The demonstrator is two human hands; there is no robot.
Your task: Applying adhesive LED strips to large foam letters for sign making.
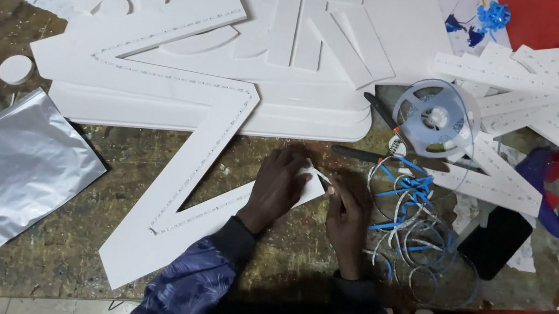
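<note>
Pressing flat with the left hand (278, 187) on the lower tip of the white Z-shaped foam letter (181, 166); pinching the LED strip (321, 177) end there in the right hand (347, 216). Lined already along most edges; last corner apparently left. Tangled strip (414, 225) and reel (437, 119) nearby.

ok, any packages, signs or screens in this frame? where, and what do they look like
Zigzag sign letter: white, flat on the bench, strip along its edges; left hand presses its lower tip, right hand pinches a strip end there.
Foil pouch: silver, crinkled, far left.
Phone: black, screen dark, right of the wire tangle.
Strip reel: clear, round, upper right.
</note>
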